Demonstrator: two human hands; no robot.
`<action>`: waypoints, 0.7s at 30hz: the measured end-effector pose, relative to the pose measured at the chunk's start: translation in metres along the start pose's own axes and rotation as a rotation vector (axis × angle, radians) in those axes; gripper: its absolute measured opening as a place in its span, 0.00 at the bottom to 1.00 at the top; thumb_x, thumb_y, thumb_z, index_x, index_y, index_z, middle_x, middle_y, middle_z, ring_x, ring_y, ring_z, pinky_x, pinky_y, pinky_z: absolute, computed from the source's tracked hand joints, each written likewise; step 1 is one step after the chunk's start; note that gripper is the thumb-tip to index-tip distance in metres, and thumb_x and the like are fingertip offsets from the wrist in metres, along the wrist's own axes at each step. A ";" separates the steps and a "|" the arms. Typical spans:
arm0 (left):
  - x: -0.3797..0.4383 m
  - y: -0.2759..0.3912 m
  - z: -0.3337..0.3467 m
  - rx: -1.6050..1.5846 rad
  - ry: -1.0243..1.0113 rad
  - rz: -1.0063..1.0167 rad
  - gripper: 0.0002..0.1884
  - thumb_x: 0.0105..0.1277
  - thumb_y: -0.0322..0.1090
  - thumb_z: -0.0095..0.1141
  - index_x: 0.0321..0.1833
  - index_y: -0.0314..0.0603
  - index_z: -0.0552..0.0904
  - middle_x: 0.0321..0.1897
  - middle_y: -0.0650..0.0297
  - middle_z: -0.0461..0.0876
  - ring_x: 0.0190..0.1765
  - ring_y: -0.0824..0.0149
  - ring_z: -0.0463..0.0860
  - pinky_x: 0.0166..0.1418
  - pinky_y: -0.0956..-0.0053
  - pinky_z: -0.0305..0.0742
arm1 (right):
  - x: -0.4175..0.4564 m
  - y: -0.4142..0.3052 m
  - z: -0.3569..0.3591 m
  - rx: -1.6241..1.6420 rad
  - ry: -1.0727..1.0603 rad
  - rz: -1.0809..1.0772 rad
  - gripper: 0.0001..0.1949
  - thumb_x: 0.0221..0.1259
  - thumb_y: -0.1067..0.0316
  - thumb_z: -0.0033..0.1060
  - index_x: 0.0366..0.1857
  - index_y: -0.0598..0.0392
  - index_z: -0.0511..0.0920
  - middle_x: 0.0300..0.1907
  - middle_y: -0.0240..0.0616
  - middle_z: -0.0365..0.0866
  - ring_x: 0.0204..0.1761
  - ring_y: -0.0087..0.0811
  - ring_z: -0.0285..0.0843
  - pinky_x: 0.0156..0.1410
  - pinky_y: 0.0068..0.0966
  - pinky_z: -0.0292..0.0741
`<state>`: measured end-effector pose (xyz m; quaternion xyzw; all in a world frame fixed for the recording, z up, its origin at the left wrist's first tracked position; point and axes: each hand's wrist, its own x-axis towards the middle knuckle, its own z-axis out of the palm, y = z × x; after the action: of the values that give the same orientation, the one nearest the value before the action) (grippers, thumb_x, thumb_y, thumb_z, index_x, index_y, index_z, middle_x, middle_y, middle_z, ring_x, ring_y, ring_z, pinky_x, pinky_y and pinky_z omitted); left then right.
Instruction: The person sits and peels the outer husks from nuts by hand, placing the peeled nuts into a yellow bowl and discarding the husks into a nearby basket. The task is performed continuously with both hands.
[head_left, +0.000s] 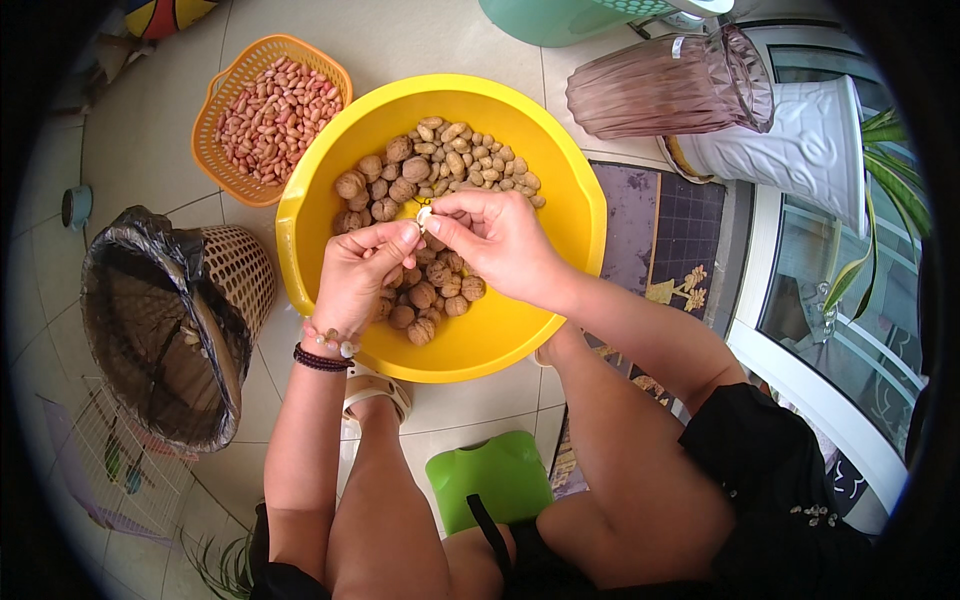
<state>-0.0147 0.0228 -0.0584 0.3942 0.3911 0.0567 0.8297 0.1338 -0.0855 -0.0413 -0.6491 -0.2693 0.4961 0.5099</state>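
Above a yellow plastic basin (517, 322), both hands meet at a small pale piece of peanut shell (424, 215). My left hand (352, 266), with beaded bracelets on its wrist, pinches it between thumb and forefinger. On the other side, my right hand (510, 244) grips it with thumb and index finger, the other fingers curled. Whether a kernel is inside is too small to tell. Below lie whole walnuts (424, 294) at the left and front of the basin. Unshelled peanuts (454, 161) are heaped toward its back.
An orange basket (201, 142) of shelled peanuts (277, 120) stands back left. Left is a bin with a black liner (142, 322). A pink glass vase (660, 86) and white planter (787, 142) stand right, by a glass door (840, 300). A green stool (491, 480) is below me.
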 end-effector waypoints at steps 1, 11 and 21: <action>0.000 0.000 -0.001 0.002 -0.010 -0.004 0.09 0.65 0.31 0.62 0.44 0.34 0.85 0.31 0.67 0.83 0.27 0.83 0.72 0.27 0.89 0.61 | 0.000 0.000 -0.001 0.008 -0.007 0.006 0.06 0.64 0.76 0.58 0.39 0.67 0.80 0.33 0.29 0.79 0.33 0.15 0.76 0.36 0.14 0.74; 0.000 0.001 0.006 -0.331 -0.079 -0.131 0.11 0.69 0.32 0.56 0.48 0.34 0.82 0.32 0.69 0.82 0.32 0.81 0.76 0.34 0.89 0.70 | -0.009 -0.018 0.005 -0.418 0.065 -0.335 0.04 0.58 0.74 0.59 0.34 0.61 0.79 0.27 0.43 0.73 0.26 0.40 0.76 0.34 0.32 0.74; -0.001 0.002 0.006 -0.308 -0.027 -0.176 0.12 0.70 0.30 0.52 0.51 0.30 0.79 0.35 0.65 0.84 0.35 0.79 0.82 0.40 0.91 0.79 | -0.010 -0.006 -0.005 -0.854 -0.051 -0.780 0.16 0.47 0.79 0.57 0.43 0.68 0.74 0.36 0.45 0.72 0.39 0.42 0.76 0.42 0.32 0.77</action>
<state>-0.0108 0.0197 -0.0535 0.2271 0.3998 0.0377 0.8872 0.1352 -0.0940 -0.0320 -0.6379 -0.6771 0.1346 0.3412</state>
